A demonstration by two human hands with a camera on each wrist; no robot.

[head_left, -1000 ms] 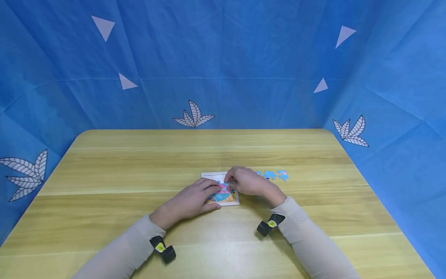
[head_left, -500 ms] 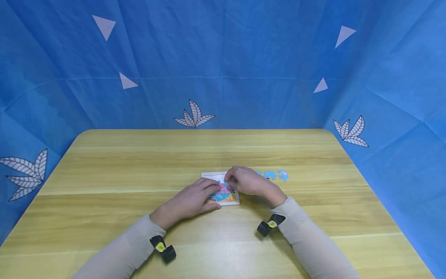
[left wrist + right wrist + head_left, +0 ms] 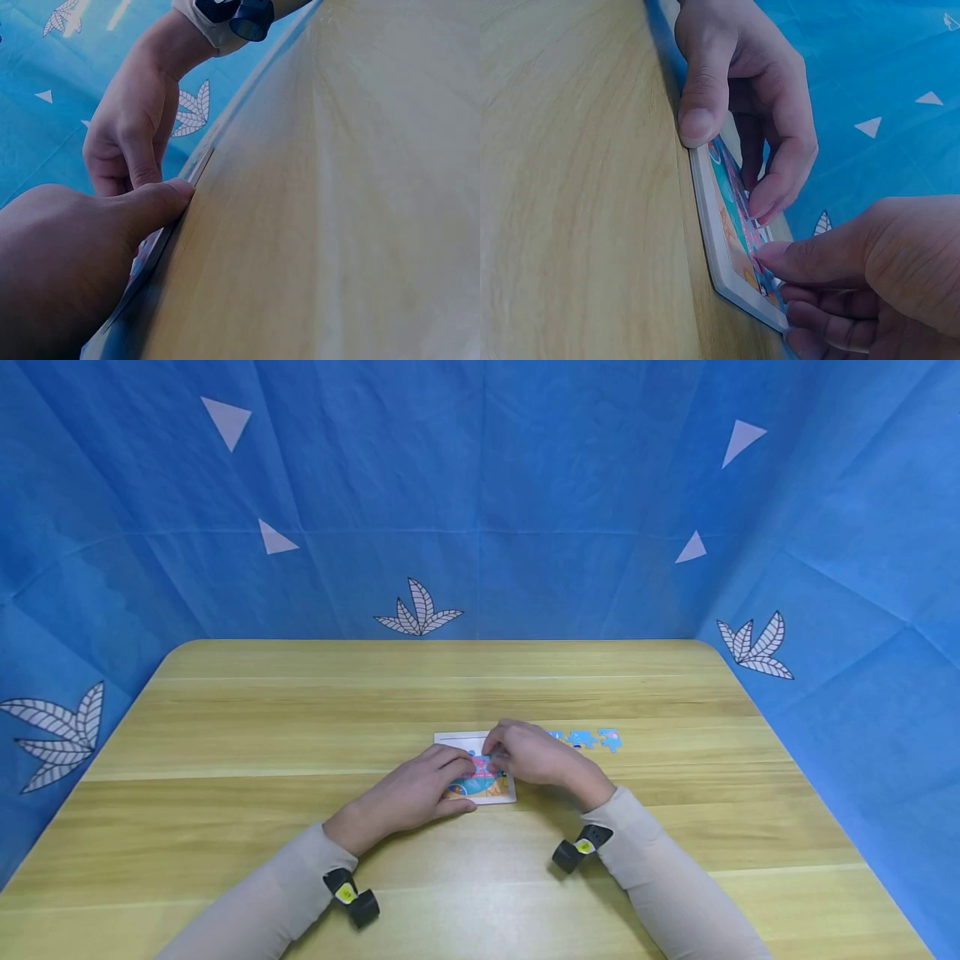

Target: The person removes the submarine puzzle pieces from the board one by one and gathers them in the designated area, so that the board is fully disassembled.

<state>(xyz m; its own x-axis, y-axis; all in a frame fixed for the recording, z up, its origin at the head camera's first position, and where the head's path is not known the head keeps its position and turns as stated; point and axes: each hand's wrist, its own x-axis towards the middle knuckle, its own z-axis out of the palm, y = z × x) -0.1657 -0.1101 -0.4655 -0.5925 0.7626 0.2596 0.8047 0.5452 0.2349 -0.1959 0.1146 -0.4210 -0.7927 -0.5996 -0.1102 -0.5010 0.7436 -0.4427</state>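
Note:
A small jigsaw puzzle tray with a white rim lies on the table, its lower part filled with a pink, teal and sandy picture. My left hand holds the tray from the left; its thumb rests on the near rim and its bent fingers reach over the picture. At the tray's right side, my right hand pinches with thumb and fingertips at the picture's upper right; the jigsaw piece there is mostly hidden by the fingers. Both hands appear in each wrist view, fingertips close together.
Several loose blue jigsaw pieces lie in a row just right of the tray, some partly behind my right hand. The wooden table ends at blue cloth walls at the back and sides. Each wrist wears a black camera.
Both hands stay almost in place on the tray. The right fingertips shift only slightly at the picture's upper right, and the loose pieces have not moved.

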